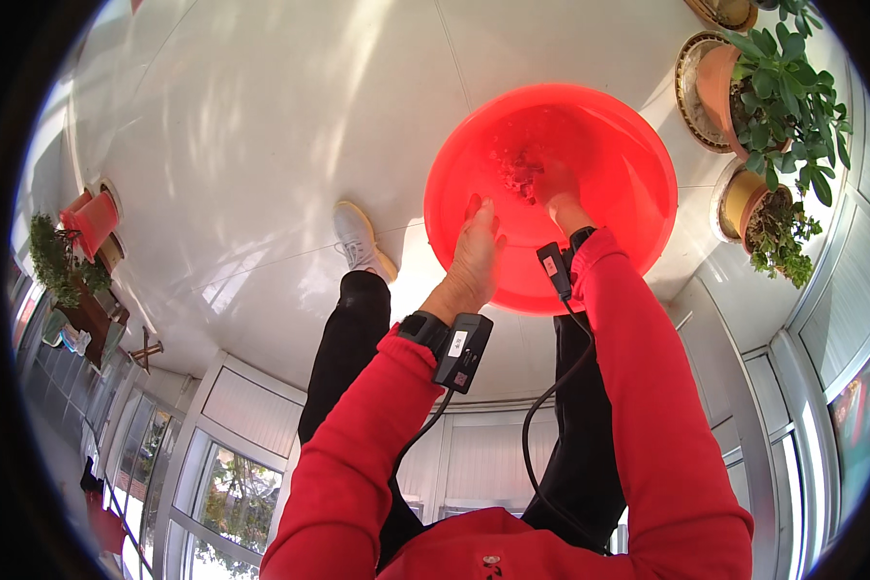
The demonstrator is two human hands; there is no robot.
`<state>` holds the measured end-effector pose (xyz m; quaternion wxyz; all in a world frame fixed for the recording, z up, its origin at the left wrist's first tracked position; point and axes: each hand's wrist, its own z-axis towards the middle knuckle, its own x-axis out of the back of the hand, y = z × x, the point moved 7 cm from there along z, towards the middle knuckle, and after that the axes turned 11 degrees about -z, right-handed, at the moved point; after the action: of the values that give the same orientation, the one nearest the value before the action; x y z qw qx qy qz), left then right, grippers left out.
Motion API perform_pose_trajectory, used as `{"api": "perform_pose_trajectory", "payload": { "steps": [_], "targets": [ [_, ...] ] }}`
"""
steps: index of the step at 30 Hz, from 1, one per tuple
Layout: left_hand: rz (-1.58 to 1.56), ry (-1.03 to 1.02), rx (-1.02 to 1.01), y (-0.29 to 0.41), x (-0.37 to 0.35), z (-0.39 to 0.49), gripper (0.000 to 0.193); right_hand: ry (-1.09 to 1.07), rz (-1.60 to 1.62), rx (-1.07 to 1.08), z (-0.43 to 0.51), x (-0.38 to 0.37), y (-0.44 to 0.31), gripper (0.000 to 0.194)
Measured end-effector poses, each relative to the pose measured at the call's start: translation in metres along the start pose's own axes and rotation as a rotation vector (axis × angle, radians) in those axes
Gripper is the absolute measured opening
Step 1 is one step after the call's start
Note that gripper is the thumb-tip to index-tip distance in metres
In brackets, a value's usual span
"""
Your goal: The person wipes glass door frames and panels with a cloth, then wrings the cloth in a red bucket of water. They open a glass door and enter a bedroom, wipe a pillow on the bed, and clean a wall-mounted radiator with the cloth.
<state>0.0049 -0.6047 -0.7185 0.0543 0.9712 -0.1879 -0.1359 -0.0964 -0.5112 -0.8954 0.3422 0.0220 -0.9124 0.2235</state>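
Observation:
A large round red plastic basin rests on the pale floor in front of me. My right hand reaches down inside it, beside a patch of splashing or broken-up texture that looks like disturbed water. The fingers there are blurred and tinted red, so whether they hold anything is hidden. Over the basin's near left side is my left hand, its fingers apart with nothing in them. Black devices with cables are strapped to both my wrists.
Potted plants in terracotta and yellow pots stand on saucers to the right. Further potted plants are at the far left, near a small wooden stool. My shoe is left of the basin. Windowed panels stand behind me.

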Motion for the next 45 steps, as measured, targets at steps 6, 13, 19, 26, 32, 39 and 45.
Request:
{"api": "perform_pose_trajectory", "payload": {
  "steps": [6, 13, 19, 26, 32, 39, 45],
  "targets": [
    [-0.029, -0.021, -0.023, 0.006, -0.005, 0.003, 0.048, -0.24, 0.958, -0.078, -0.151, 0.103, -0.067, 0.023],
    [-0.377, -0.286, 0.124, 0.01, -0.06, -0.102, 0.032, 0.14, 0.555, 0.153, -0.255, 0.238, -0.158, 0.018],
    [-0.322, -0.222, 0.115, 0.029, -0.09, -0.197, 0.034, 0.543, 0.33, 0.344, -0.295, 0.3, -0.188, 0.03],
    [-0.15, -0.286, 0.115, 0.037, -0.114, -0.279, 0.033, 0.664, 0.333, 0.436, -0.359, 0.364, -0.229, 0.017],
    [-0.029, -0.384, -0.018, 0.046, -0.135, -0.33, 0.024, 0.765, 0.381, 0.515, -0.395, 0.407, -0.259, 0.011],
    [0.637, -0.5, -0.419, 0.08, -0.145, -0.372, 0.015, 0.783, 0.269, 0.569, -0.422, 0.441, -0.284, 0.018],
    [0.281, -0.617, -0.284, 0.083, -0.165, -0.392, 0.009, 0.852, 0.205, 0.537, -0.444, 0.463, -0.291, 0.019]
  ]
}}
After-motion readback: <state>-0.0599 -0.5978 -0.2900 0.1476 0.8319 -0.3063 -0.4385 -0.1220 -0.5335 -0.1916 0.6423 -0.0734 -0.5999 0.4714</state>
